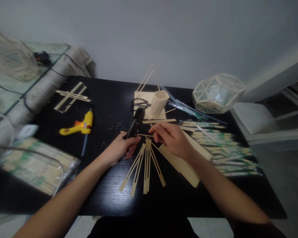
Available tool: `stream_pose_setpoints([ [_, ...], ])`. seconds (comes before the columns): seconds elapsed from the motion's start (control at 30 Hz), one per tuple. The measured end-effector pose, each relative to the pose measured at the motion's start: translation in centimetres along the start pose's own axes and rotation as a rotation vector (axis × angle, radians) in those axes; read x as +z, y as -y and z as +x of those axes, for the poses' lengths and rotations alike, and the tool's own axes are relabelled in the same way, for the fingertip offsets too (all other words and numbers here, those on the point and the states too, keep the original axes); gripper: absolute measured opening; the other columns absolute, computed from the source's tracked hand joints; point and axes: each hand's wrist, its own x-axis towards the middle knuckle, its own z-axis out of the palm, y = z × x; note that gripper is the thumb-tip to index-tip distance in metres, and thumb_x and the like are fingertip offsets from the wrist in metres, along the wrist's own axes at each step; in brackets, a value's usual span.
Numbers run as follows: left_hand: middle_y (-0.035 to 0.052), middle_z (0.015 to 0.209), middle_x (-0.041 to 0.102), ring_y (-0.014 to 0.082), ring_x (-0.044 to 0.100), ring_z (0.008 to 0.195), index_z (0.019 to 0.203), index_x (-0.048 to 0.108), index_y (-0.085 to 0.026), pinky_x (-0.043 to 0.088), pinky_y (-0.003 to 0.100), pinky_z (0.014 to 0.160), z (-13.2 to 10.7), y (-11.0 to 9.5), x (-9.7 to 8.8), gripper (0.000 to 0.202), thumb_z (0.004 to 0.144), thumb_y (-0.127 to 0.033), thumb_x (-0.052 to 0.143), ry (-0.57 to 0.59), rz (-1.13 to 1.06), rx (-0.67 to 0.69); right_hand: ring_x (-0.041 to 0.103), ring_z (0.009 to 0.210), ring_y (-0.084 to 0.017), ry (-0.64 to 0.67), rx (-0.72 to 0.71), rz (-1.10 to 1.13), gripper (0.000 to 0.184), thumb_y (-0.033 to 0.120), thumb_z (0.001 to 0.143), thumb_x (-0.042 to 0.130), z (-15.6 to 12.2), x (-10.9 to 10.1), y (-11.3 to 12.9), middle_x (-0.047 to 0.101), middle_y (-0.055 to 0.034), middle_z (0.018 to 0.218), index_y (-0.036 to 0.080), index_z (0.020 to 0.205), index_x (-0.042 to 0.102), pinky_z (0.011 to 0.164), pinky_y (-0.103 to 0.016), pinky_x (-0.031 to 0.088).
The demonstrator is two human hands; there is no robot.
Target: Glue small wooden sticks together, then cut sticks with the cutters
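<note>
My left hand (123,147) is wrapped round a pair of black cutting pliers (136,120), whose head points up and away. A thin wooden stick (145,135) runs crosswise from near the pliers to my right hand (171,137), where curled fingers pinch its end. Below both hands, several narrow wooden sticks (147,165) lie fanned out on the black table. Just beyond stands an upright tube of sticks (159,103) on a flat wooden panel (142,96). Black-handled scissors (140,103) rest against that panel. A stack of wooden strips (181,162) lies partly under my right forearm.
A yellow glue gun (78,125) lies at left, near crossed sticks (72,96). Bagged sticks (37,165) sit at front left. Wrapped stick bundles (228,148) cover the right side. A faceted wooden frame (217,94) stands at back right. The wall (139,39) rises behind the table.
</note>
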Motion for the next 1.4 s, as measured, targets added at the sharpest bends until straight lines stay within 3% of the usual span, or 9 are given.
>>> stream_pose_setpoints([
  [0.07,-0.0067,0.054,0.038,0.0084,0.034,0.042,0.069,0.047,-0.021,0.028,0.023,0.038,-0.1,-0.2,0.0,0.033,0.084,-0.041,0.069,0.019,0.025,0.038,0.045,0.05,-0.008,-0.005,0.014,0.008,0.035,0.047,0.104,0.054,0.0,0.0,0.1,0.06,0.0029,0.064,0.016,0.095,0.069,0.049,-0.023,0.036],
  [0.13,-0.0045,0.057,0.045,0.011,0.043,0.049,0.073,0.052,-0.02,0.037,0.025,0.046,-0.1,-0.2,-0.1,0.03,0.088,-0.043,0.066,0.0,0.157,0.166,0.043,0.049,-0.008,-0.009,0.025,0.01,0.035,0.048,0.104,0.054,0.0,0.0,0.1,0.059,0.0037,0.063,0.017,0.098,0.069,0.048,-0.023,0.035],
  [0.3,0.0005,0.083,0.065,0.0172,0.061,0.076,0.103,0.062,-0.02,0.049,0.03,0.072,-0.3,0.3,-0.5,0.018,0.096,-0.036,0.055,-0.222,0.685,0.498,0.044,0.049,-0.009,-0.023,0.018,0.011,0.036,0.05,0.103,0.054,-0.1,0.2,0.1,0.057,0.0045,0.061,0.017,0.097,0.066,0.048,-0.023,0.036],
  [0.47,0.0095,0.111,0.07,0.0262,0.067,0.1,0.121,0.058,-0.018,0.051,0.038,0.088,-0.3,0.9,-0.9,0.03,0.091,-0.023,0.057,-0.358,1.021,0.625,0.044,0.05,-0.009,-0.021,0.004,-0.019,0.038,0.05,0.104,0.052,-0.2,0.3,0.4,0.057,0.0036,0.062,0.02,0.081,0.057,0.05,-0.024,0.037],
  [0.93,0.0095,0.1,0.07,0.0283,0.07,0.093,0.115,0.055,-0.019,0.051,0.036,0.078,-0.3,1.2,-0.9,0.028,0.087,-0.02,0.057,-0.441,1.194,0.627,0.046,0.052,-0.009,0.003,-0.005,-0.043,0.036,0.044,0.106,0.05,-0.3,0.2,0.3,0.056,0.0033,0.062,0.02,0.079,0.054,0.052,-0.024,0.038],
  [1.2,0.0048,0.087,0.069,0.0263,0.071,0.079,0.1,0.053,-0.022,0.045,0.032,0.065,-0.6,0.6,-0.5,0.012,0.088,-0.02,0.055,-0.454,1.303,0.509,0.044,0.051,-0.008,0.004,0.021,-0.019,0.036,0.045,0.105,0.052,-0.3,0.3,0.4,0.056,0.0035,0.062,0.02,0.079,0.054,0.048,-0.023,0.033],
  [1.4,0.0079,0.094,0.071,0.0281,0.072,0.087,0.107,0.054,-0.02,0.048,0.033,0.069,-0.7,0.6,-0.3,0.019,0.088,-0.02,0.056,-0.48,1.394,0.461,0.044,0.049,-0.008,0.013,0.066,0.024,0.033,0.041,0.104,0.052,-0.2,0.2,0.3,0.056,0.004,0.062,0.02,0.079,0.053,0.047,-0.022,0.033],
])
